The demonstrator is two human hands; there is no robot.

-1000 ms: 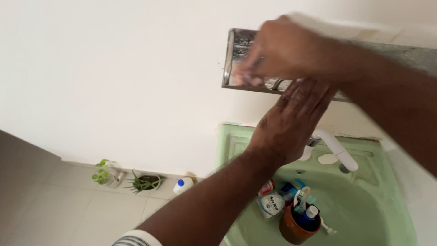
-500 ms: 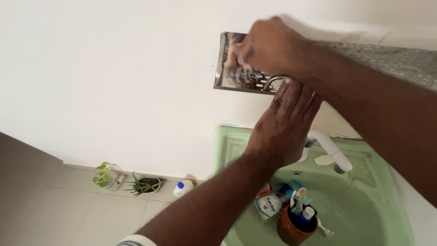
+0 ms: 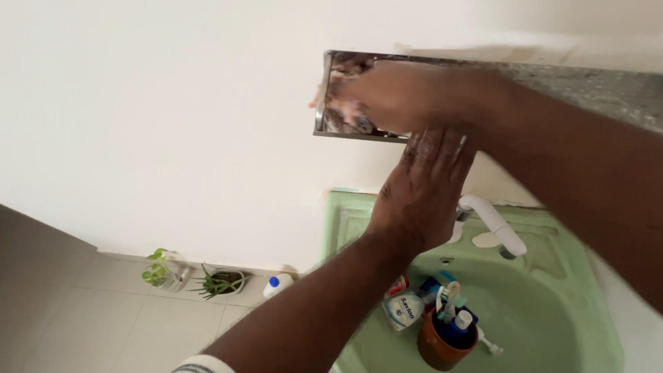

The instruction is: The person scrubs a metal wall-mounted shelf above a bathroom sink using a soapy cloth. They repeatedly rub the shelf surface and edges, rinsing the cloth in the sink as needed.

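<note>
A long perforated metal shelf point(image 3: 594, 86) is fixed to the white wall above a green sink point(image 3: 552, 324). My right hand point(image 3: 394, 93) lies on the shelf's left end. Its fingers are curled over a small pale pad point(image 3: 343, 110), which is blurred. My left hand point(image 3: 421, 197) is flat and empty, fingers slightly apart. Its fingertips press up against the shelf's front edge just below my right hand.
A white tap point(image 3: 494, 224) and a pale soap bar point(image 3: 489, 240) sit at the sink's back. A brown cup point(image 3: 435, 349) of brushes and tubes stands on its left rim. Two small plants point(image 3: 160, 271) and a white bottle point(image 3: 276, 284) are on the tiled floor.
My right hand has slid left along the shelf to its left end. My left hand has stayed pressed under the front edge. The view has shifted slightly.
</note>
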